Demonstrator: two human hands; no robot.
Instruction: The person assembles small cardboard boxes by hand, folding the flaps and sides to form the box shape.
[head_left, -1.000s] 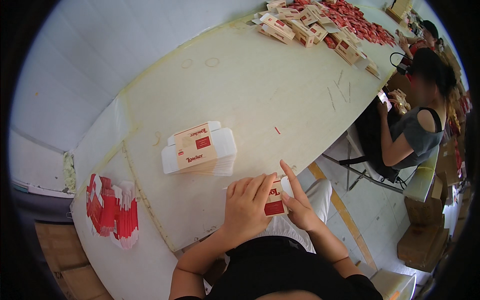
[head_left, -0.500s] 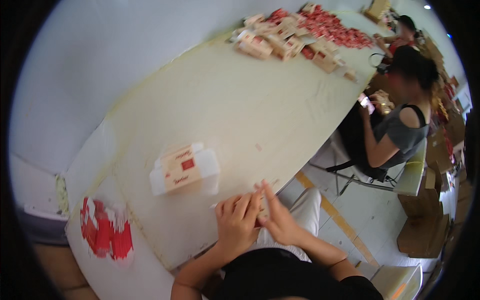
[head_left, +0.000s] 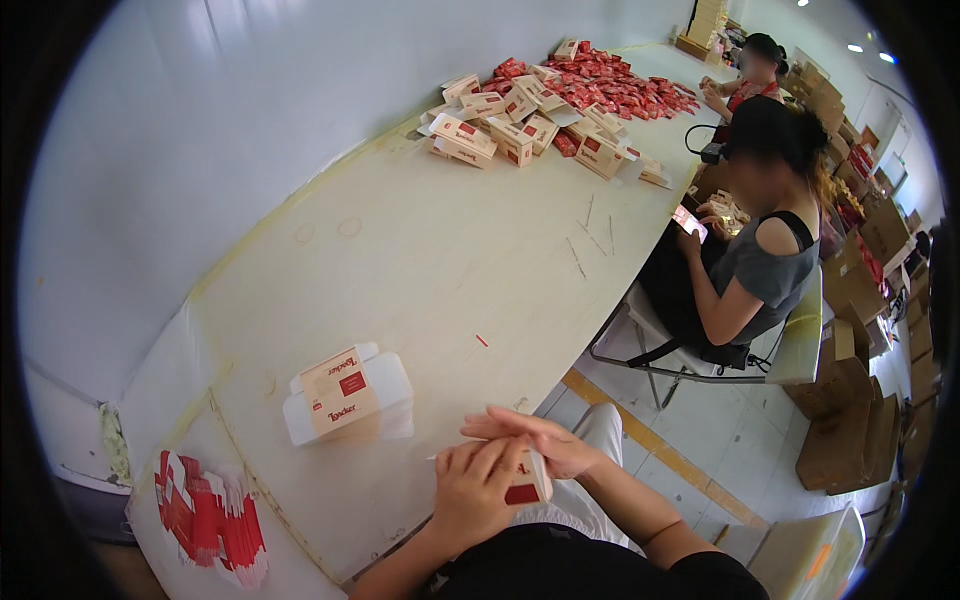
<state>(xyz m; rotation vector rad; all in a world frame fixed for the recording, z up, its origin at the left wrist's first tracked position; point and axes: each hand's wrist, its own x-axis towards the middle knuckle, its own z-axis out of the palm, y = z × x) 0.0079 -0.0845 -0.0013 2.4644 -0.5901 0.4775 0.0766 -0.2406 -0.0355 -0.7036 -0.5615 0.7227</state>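
Note:
Close to my body, at the table's near edge, my left hand [head_left: 474,492] is wrapped round a small cream carton [head_left: 527,484] with a dark red panel. My right hand [head_left: 545,441] lies across the carton's far end with its fingers stretched out to the left. Its palm seems to press against that end, though the contact is partly hidden. Just beyond my left hand, a flattened cream carton [head_left: 325,397] with white flaps and a red square rests on the table [head_left: 420,270].
Red-and-white flat card pieces [head_left: 215,520] lie stacked at the near left. Cream cartons [head_left: 512,140] and a heap of small red packets [head_left: 630,88] cover the far end. A seated co-worker [head_left: 765,240] holds a phone [head_left: 690,222] at right; brown boxes [head_left: 840,430] stand behind.
My right hand has swung from pointing away from me to lying leftward across the carton's end. More of the carton's red panel shows. The whole view has shifted with my head.

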